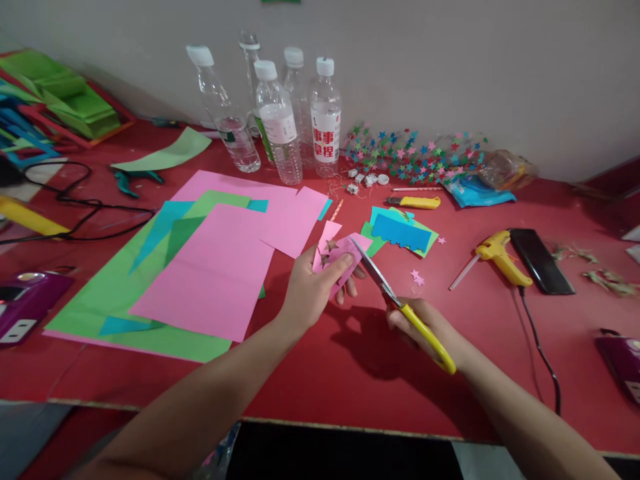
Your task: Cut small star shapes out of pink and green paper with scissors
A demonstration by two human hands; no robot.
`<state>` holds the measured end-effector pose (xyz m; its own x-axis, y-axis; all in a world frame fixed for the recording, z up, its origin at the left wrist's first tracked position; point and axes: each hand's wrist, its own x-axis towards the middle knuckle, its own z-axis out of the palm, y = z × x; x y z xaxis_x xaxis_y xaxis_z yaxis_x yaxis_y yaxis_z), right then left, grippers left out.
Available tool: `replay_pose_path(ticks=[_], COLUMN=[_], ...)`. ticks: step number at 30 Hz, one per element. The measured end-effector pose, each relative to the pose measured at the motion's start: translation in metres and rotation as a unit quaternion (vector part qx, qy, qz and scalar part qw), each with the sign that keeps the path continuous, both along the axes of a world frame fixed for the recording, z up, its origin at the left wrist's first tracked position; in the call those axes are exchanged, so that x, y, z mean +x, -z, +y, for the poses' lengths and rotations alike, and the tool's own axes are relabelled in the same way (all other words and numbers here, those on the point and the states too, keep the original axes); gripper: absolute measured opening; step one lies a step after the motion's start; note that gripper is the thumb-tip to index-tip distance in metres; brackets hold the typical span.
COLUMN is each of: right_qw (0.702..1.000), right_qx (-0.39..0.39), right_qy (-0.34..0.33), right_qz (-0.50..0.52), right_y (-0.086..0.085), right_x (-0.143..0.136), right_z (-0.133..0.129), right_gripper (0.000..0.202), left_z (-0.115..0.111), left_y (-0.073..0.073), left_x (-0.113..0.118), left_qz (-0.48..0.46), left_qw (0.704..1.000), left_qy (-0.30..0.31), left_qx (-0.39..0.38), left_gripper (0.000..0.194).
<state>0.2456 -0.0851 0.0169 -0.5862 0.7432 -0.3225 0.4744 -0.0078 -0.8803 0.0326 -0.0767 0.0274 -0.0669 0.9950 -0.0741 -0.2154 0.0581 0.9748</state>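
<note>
My left hand (315,283) pinches a piece of pink paper (357,247) with star-shaped holes cut in it. In my right hand (425,327) is a pair of scissors (385,287) with yellow handles, its blades at the paper's upper right edge. Small pink paper stars (417,278) lie on the red table right of the blades. Just behind them rests a stack of blue and green paper scraps (403,231) with notched edges. The fingers of my right hand are partly hidden by the scissor handles.
Large pink and green sheets (205,270) cover the table's left. Several plastic bottles (326,120) stand by the wall, with a star garland (415,157) beside them. A yellow utility knife (415,202) lies behind the scraps. A yellow glue gun (503,257) and a phone (541,261) sit right, a cord trailing forward.
</note>
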Motion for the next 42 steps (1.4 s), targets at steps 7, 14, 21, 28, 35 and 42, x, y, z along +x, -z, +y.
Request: replay_pose_path(ticks=[7, 14, 21, 28, 35, 42], right_qw=[1.0, 1.0, 1.0, 1.0, 0.999, 0.998], right_qx=[-0.003, -0.001, -0.009, -0.018, -0.026, -0.051], right_qy=[-0.001, 0.0, 0.006, 0.01, 0.037, 0.035], right_qz=[-0.003, -0.001, -0.003, -0.015, -0.013, 0.0], right_y=[-0.001, 0.001, 0.003, -0.001, -0.007, 0.0], right_x=[0.0, 0.002, 0.002, -0.001, -0.003, 0.003], right_z=[0.001, 0.002, 0.003, 0.005, 0.003, 0.013], right_gripper=[0.056, 0.056, 0.057, 0.06, 0.06, 0.06], left_z=[0.0, 0.001, 0.002, 0.003, 0.003, 0.017], left_y=[-0.003, -0.003, -0.005, -0.005, -0.005, -0.005], left_x=[-0.002, -0.005, -0.006, -0.005, -0.004, -0.023], left_qz=[0.001, 0.001, 0.001, -0.005, -0.001, 0.022], left_qw=[1.0, 1.0, 1.0, 1.0, 1.0, 0.999], left_qy=[0.009, 0.016, 0.018, 0.021, 0.023, 0.02], left_qx=[0.006, -0.004, -0.016, -0.015, -0.02, 0.038], left_gripper=[0.013, 0.015, 0.015, 0.015, 0.016, 0.031])
